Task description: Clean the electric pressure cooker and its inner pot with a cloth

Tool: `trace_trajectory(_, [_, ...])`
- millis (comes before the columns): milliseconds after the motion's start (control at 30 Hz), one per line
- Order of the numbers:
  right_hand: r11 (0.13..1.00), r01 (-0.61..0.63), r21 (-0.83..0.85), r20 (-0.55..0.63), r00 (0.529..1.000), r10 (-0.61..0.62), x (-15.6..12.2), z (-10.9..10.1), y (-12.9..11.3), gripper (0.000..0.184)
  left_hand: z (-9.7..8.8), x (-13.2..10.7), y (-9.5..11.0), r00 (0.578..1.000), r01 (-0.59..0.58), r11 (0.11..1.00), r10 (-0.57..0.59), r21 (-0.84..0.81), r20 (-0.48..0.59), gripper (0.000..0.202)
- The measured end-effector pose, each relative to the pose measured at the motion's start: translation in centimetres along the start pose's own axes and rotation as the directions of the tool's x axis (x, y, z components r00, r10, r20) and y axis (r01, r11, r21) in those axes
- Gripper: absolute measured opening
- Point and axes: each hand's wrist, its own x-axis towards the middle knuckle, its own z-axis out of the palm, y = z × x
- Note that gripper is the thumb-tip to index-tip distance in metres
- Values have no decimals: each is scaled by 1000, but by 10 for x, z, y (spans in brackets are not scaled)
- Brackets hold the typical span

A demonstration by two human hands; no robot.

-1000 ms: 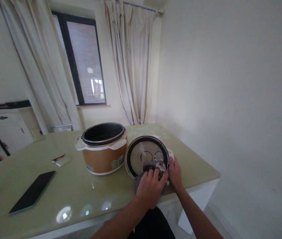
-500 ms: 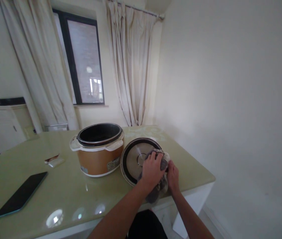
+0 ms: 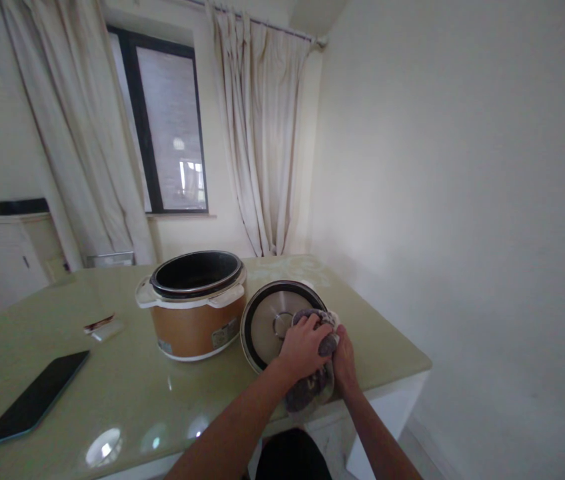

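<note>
A round pot lid (image 3: 266, 320) with a brushed-metal inner face and a dark rim leans tilted near the table's front edge, inner side toward me. My left hand (image 3: 305, 348) is closed over a bunched grey-and-white cloth (image 3: 307, 393) and presses it against the lid's right part. Part of the cloth hangs down over the table edge. My right hand (image 3: 344, 360) grips the lid's right edge beside the cloth; its fingertips are hidden behind. Just left of the lid stands an uncovered brown-and-white electric cooker (image 3: 187, 327) with a dark inner pot (image 3: 197, 273).
On the green glossy table (image 3: 132, 380) lie a dark tablet-like slab (image 3: 37, 397) and a small packet (image 3: 105, 328) at the left. A white wall (image 3: 462, 200) rises on the right. Curtains (image 3: 262, 133) and a window (image 3: 170, 127) are behind.
My left hand has slid slightly down and left with the cloth on the lid. The right hand keeps its hold. My view has shifted a little.
</note>
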Motion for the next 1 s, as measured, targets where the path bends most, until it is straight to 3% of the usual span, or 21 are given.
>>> trace_trajectory(100, [1000,-9,-17,36,999,10,0,2,-4,58,-11,-12,-16,983,-94,994,83,56,163,49])
trace_trajectory(300, [998,29,-60,100,995,-23,-3,4,-10,50,-36,-33,-44,948,-50,966,-34,253,316,52])
trace_trajectory(500, [998,34,-45,113,993,-28,-3,3,-6,50,-59,-32,-64,981,-4,885,-87,466,172,42])
trace_trajectory(600, [998,49,-40,102,994,-45,-3,3,-6,49,-64,-18,-75,991,53,883,-105,466,86,44])
trace_trajectory(667, [998,53,-20,97,994,-51,-4,3,-7,49,-65,-7,-79,993,81,923,-107,377,47,46])
trace_trajectory(767, [999,52,13,112,992,-53,-5,3,-7,49,-63,6,-73,998,55,996,-54,67,-12,45])
trace_trajectory(867, [998,50,33,130,990,-54,-6,2,-9,48,-61,14,-63,992,22,992,-37,-122,-119,39])
trace_trajectory(933, [999,38,19,125,991,-40,-7,2,-10,48,-61,17,-60,990,76,996,-79,-37,-114,41])
trace_trajectory(1000, [1000,28,-3,120,992,-27,-6,3,-12,48,-60,17,-64,992,124,982,-123,143,-14,46])
